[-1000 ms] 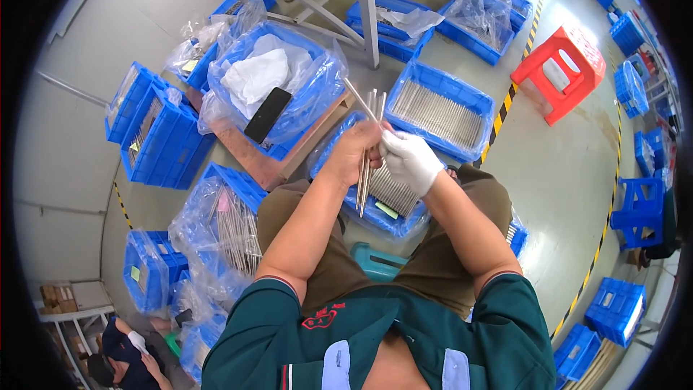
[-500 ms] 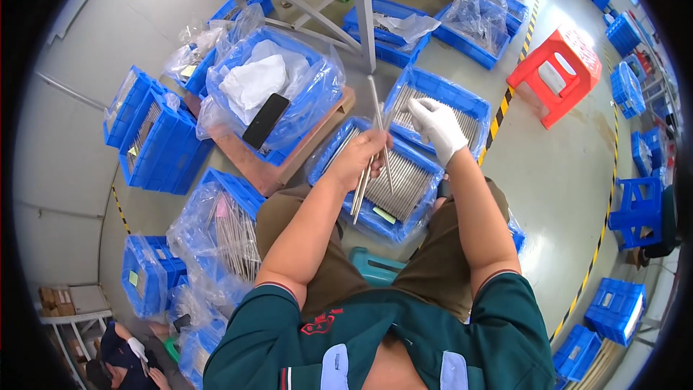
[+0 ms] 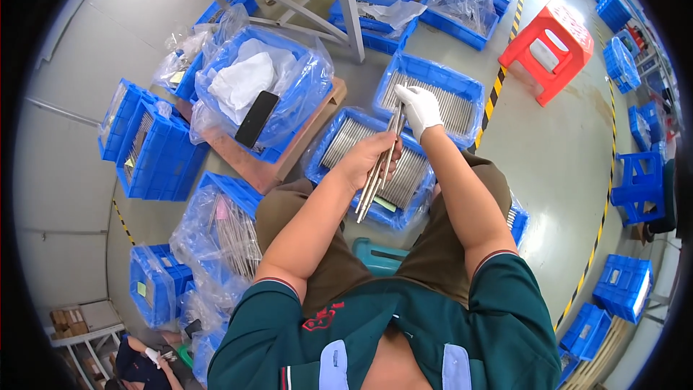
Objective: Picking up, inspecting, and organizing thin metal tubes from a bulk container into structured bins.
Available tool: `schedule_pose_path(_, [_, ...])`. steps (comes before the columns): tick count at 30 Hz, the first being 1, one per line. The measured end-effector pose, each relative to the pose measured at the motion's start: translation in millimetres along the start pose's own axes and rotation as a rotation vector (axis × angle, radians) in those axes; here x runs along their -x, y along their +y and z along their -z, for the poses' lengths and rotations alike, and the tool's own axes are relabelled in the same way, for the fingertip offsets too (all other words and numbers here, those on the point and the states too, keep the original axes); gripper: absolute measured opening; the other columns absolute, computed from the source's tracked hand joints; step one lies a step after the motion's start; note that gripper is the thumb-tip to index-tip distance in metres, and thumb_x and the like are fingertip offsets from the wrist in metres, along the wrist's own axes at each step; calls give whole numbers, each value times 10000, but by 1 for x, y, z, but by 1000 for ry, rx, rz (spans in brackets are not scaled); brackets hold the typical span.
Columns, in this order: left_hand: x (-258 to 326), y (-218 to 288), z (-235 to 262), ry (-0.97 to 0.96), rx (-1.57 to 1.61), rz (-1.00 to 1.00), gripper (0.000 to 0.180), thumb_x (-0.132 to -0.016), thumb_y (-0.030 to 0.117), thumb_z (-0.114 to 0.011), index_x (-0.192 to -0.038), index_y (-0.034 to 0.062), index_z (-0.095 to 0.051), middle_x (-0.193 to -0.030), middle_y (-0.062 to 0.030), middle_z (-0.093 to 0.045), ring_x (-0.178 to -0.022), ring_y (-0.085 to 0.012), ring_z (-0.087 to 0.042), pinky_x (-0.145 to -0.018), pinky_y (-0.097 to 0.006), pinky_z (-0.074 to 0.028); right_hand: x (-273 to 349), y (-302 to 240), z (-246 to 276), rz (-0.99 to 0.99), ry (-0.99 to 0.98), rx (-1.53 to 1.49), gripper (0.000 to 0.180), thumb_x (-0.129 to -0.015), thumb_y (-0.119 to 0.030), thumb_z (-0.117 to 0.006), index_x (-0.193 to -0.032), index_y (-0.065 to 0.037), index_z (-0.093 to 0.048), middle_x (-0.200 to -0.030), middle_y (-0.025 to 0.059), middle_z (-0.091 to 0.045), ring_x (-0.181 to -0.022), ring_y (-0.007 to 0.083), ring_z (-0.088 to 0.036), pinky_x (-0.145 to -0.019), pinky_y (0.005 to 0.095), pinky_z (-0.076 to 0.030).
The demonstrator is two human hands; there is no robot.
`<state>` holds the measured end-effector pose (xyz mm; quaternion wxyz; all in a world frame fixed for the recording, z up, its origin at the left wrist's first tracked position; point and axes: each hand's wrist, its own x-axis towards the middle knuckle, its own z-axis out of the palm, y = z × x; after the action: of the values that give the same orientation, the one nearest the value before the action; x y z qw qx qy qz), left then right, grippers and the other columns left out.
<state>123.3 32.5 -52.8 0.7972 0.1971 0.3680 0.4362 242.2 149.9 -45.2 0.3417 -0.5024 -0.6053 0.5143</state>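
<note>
My bare left hand [image 3: 372,157] is wrapped round a slanting bundle of thin metal rods [image 3: 370,191]. In a white glove, my right hand [image 3: 420,110] pinches at the upper end of the bundle. Below both hands is a blue crate [image 3: 315,167], lined with clear plastic and filled with a row of similar rods [image 3: 408,179]. A second blue crate [image 3: 473,89] of rods lies just beyond it, partly covered by my right hand.
Left of the rods, a plastic-lined blue crate [image 3: 285,42] on a pallet [image 3: 249,177] holds white cloth [image 3: 242,87] and a black phone [image 3: 257,120]. A bagged crate of rods [image 3: 234,235] stands beside my left leg. A red stool [image 3: 548,50] is at right.
My right hand has come in to the upper end of the bundle. The rod that crossed the others now lies alongside them. The view has shifted slightly.
</note>
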Motion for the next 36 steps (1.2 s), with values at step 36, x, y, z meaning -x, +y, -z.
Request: schedule_pose_path(36, [7,0,20,-174,182,-192,288,-902,338,-554,-882,50,-568,-841,-51,-545,-697,-160,-533,-602,-310,-490,32,22,-27,-598,-568,-724,480,-850,-465,-588,-532,-129,-460,-454,-22,-397,-387,117,-351,-367,240,-328])
